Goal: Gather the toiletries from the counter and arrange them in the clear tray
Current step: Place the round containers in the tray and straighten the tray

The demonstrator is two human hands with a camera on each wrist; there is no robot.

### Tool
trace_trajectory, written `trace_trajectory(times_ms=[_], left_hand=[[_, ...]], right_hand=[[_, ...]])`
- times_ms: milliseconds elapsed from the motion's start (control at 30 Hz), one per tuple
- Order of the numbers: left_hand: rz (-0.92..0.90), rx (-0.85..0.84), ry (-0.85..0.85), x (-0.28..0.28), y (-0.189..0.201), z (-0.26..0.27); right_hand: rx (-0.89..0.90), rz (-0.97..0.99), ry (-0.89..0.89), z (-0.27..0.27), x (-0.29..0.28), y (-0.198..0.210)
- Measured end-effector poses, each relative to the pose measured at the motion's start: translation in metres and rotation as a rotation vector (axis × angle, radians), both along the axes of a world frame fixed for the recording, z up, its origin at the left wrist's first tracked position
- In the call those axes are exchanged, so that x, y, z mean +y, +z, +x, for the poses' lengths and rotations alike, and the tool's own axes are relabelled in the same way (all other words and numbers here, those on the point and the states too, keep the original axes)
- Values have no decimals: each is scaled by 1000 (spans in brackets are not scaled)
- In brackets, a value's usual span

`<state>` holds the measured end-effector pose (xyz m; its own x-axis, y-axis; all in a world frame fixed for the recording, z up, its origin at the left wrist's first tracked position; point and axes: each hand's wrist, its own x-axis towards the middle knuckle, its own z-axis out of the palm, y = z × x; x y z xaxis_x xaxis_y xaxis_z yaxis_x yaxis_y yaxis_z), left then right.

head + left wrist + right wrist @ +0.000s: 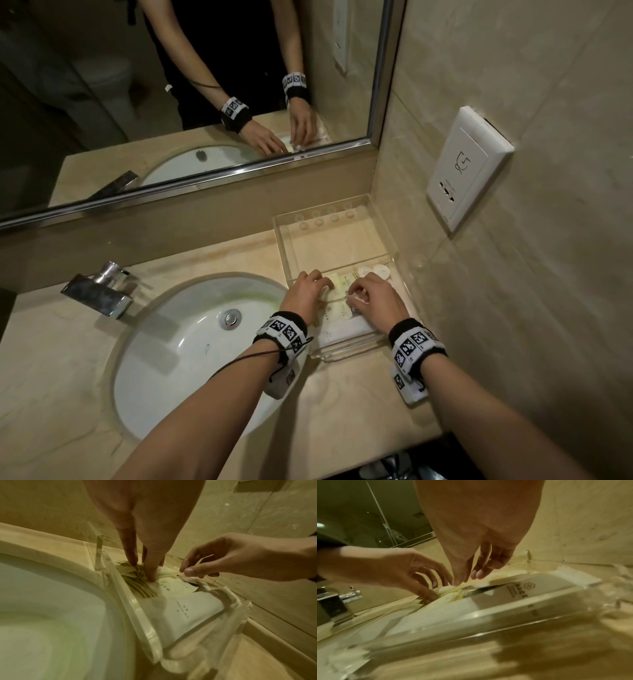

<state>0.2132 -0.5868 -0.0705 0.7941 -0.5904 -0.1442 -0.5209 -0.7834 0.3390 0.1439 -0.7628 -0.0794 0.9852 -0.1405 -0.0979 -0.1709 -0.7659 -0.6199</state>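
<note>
A clear tray (281,240) stands on the counter to the right of the basin, split by a clear wall. Its far half shows a bare bottom. Its near half holds pale yellow sachets (337,310), a white packet (346,330) at the front and round white pieces (376,270) at the back right. My left hand (323,284) reaches in, and its straight fingers (151,576) press on the sachets (164,584). My right hand (356,294) pinches the edge of a pale sachet between thumb and fingertips (190,572). In the right wrist view my right hand (464,579) meets my left hand (433,592) above the white packet (522,592).
A white basin (191,342) with a chrome faucet (99,291) lies left of the tray. The tiled side wall with a socket plate (466,168) runs close along the tray's right side. A mirror (171,85) hangs behind the counter.
</note>
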Motion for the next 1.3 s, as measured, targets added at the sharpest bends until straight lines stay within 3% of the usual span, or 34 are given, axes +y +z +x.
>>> trace_trajectory(times_ms=[233,633,967,1200,1300], left_hand=[[-40,49,44,6,-4,-3],[-12,18,40,9,-5,-6],[-9,1,74,7,-7,-6],[-39,14,16,8,-3,-8],[-24,-2,-36,8,-5,-14]], right_hand=[[51,-50,-36,-11,14,-8],[242,30,-350,9,36,-9],[402,-41,-279,22,36,-7],[156,-32,-356,2,3,-3],[167,-91,-320,-7,-14,-12]])
